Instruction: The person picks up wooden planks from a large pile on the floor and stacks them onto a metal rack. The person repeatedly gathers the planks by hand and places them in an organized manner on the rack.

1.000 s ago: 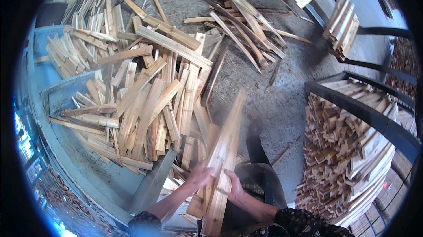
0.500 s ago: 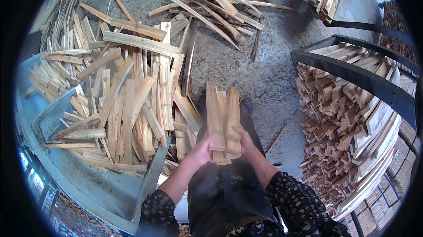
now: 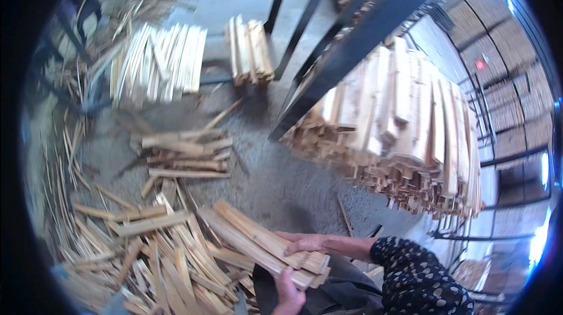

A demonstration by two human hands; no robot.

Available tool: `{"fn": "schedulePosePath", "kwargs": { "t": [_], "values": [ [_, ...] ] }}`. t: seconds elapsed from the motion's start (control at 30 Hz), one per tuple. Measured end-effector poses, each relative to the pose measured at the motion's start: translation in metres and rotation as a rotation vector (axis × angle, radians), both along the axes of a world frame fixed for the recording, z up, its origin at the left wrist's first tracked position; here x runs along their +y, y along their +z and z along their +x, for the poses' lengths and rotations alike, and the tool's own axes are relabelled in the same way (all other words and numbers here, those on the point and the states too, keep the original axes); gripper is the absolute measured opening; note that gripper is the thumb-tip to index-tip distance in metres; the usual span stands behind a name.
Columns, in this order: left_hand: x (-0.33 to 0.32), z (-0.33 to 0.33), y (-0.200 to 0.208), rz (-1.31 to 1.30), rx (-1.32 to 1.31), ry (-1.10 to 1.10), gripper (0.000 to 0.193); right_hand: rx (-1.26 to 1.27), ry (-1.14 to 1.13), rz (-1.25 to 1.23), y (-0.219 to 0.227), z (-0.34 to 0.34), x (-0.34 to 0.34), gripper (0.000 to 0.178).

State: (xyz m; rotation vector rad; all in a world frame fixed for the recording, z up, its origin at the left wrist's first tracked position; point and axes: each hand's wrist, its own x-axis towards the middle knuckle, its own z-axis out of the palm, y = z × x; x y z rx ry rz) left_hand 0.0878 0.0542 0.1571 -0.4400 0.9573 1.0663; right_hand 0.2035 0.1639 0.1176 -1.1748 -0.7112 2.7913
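Low in the view, both hands grip a small bundle of wooden slats [image 3: 252, 234], pale brown and lying lengthwise against each other. My right hand [image 3: 305, 243] wraps over the bundle's far side near its right end. At the near side of that same end, my left hand [image 3: 288, 293] clasps the slats with the thumb on top. The bundle slants from upper left to lower right, above the dark apron [image 3: 340, 288]. Its far end overlaps a loose heap of wood strips [image 3: 170, 262] at the lower left.
A dark metal rack bar [image 3: 358, 39] crosses in front of a tall stack of slats [image 3: 410, 116] on the right. Scrap pieces [image 3: 187, 154] lie on the concrete floor [image 3: 275, 183]. Farther back are a row of pale slats [image 3: 170, 60] and a smaller bundle [image 3: 249, 51].
My view has swung to the right, bringing the rack and stack nearer the middle. Both hands still hold the slats, which have turned from upright to slanting in the picture.
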Motion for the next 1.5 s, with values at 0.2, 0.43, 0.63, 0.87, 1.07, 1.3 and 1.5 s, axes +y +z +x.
{"fn": "schedulePosePath", "kwargs": {
  "t": [0.2,0.43,0.63,0.87,1.07,1.3,1.5],
  "values": [
    [-0.008,0.098,0.095,0.280,0.208,-0.150,0.057,0.254,0.208,0.400,0.142,0.081,0.041,0.090],
    [-0.034,0.227,0.116,0.812,0.286,-0.616,0.054,0.125,-0.034,1.059,0.265,0.255,-0.007,0.083],
    [-0.001,0.311,0.183,1.212,0.288,-0.841,0.048,-0.236,-0.521,1.211,0.317,0.375,-0.092,0.081],
    [0.038,0.461,0.256,1.555,-0.027,-1.077,0.037,-0.733,-0.942,1.316,0.359,0.494,-0.149,0.087],
    [0.098,0.604,0.244,1.734,0.564,-1.205,0.080,-1.459,-0.687,0.936,0.366,0.628,-0.133,0.068],
    [0.125,0.452,0.178,2.272,0.781,-0.768,0.039,-1.814,-1.011,1.291,0.214,0.629,-0.163,0.023],
    [0.112,0.363,0.133,1.697,1.257,-0.856,0.047,-1.602,-0.541,1.292,0.195,0.499,-0.104,0.059]
  ]
}}
